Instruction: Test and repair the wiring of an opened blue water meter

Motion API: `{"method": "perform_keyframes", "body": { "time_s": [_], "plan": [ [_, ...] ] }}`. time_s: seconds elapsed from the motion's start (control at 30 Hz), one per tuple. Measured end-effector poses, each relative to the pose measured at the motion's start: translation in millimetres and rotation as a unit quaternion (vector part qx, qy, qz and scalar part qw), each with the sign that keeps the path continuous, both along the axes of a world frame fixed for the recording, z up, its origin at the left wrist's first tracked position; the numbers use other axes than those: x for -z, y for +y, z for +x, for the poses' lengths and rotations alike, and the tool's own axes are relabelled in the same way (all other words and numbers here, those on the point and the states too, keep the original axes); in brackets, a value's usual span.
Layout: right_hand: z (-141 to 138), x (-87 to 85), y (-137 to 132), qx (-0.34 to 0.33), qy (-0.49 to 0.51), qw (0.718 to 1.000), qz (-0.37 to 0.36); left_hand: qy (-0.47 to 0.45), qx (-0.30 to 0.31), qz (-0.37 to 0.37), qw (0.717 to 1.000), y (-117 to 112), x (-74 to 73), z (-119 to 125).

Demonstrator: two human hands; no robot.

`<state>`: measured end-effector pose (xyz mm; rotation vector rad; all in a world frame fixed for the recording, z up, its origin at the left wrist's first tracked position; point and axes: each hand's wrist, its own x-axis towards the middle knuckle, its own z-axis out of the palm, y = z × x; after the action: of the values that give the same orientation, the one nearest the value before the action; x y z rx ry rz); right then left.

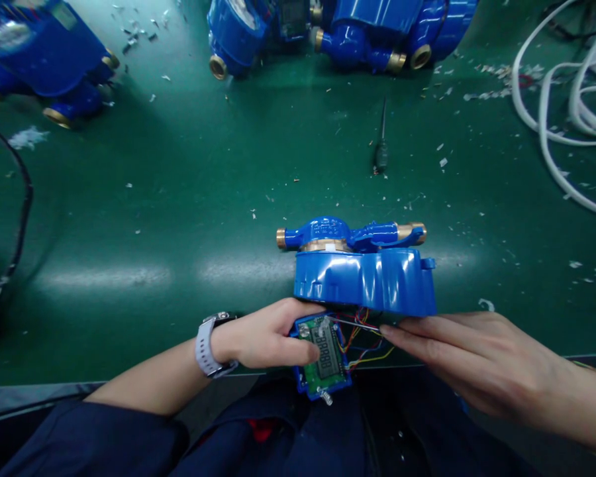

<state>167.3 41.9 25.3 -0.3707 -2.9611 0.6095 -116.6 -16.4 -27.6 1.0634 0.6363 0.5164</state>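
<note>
My left hand is closed round a circuit board with a digit display in a blue frame, its thumb lying across the front. A small coiled spring sticks out at the frame's lower edge. From the right, my right hand grips a thin metal tool whose tip reaches the board's upper edge; the rest is hidden by the fingers. Red, yellow and blue wires run from the board toward a blue water meter, which lies on its side just beyond both hands.
A screwdriver lies farther back on the green table. More blue meters stand along the far side, another blue meter at far left. White cable loops lie at right, a black cable at left. Scraps are scattered about.
</note>
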Motion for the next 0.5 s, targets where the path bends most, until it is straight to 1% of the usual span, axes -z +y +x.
{"method": "perform_keyframes", "body": {
  "time_s": [0.1, 0.23, 0.33, 0.5],
  "plan": [
    [1.1, 3.6, 3.1, -0.022, 0.008, 1.0, -0.007, -0.001, 0.015, -0.011, 1.0, 0.7, 1.9, -1.1],
    [0.4, 6.1, 5.6, -0.034, 0.031, 0.999, 0.014, 0.025, 0.022, 0.009, 0.999, 1.3, 1.9, -1.4],
    [-0.4, 5.8, 6.8, -0.043, 0.044, 0.997, 0.036, 0.03, 0.008, 0.046, 0.998, 0.9, -0.1, 0.1],
    [-2.0, 1.1, 8.0, -0.061, 0.041, 0.994, 0.083, 0.054, -0.033, 0.1, 0.993, -2.3, -2.0, 6.1]
  ]
}}
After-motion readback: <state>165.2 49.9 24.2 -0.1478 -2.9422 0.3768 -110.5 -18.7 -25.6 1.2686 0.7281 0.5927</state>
